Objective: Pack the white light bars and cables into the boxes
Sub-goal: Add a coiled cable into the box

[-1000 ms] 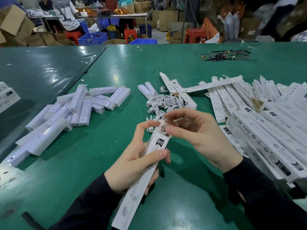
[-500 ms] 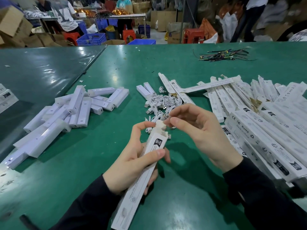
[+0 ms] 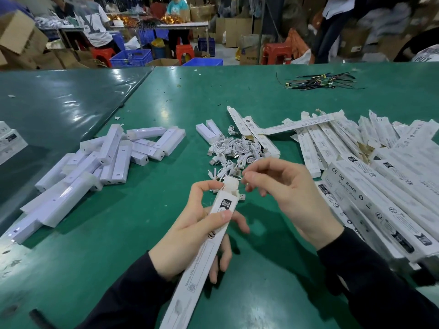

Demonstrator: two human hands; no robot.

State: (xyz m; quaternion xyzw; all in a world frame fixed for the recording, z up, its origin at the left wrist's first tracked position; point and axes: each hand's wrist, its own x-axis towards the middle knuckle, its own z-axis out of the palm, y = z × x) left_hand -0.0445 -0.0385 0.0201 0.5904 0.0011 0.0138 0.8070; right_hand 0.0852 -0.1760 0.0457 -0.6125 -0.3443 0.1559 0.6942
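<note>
My left hand [image 3: 187,236] grips a long narrow white box [image 3: 190,281], tilted with its open end away from me. The box's rounded flap [image 3: 231,184] stands up. My right hand [image 3: 287,193] hovers at that end with curled fingers. Its thumb and index finger pinch what looks like a thin white cable [image 3: 238,177] beside the flap. A USB plug [image 3: 241,197] pokes out next to the box end. White light bars [image 3: 111,160] lie heaped at the left. Coiled white cables [image 3: 234,150] sit in a pile just beyond my hands.
Several white boxes [image 3: 380,176] are stacked and spread along the right of the green table [image 3: 118,233]. A bundle of dark wires [image 3: 318,81] lies at the back right. More boxes [image 3: 9,141] rest at the left edge. People, crates and stools stand behind the table.
The right hand's fingers have drawn back from the box end and the rounded flap now stands free. The left hand has kept its hold on the box.
</note>
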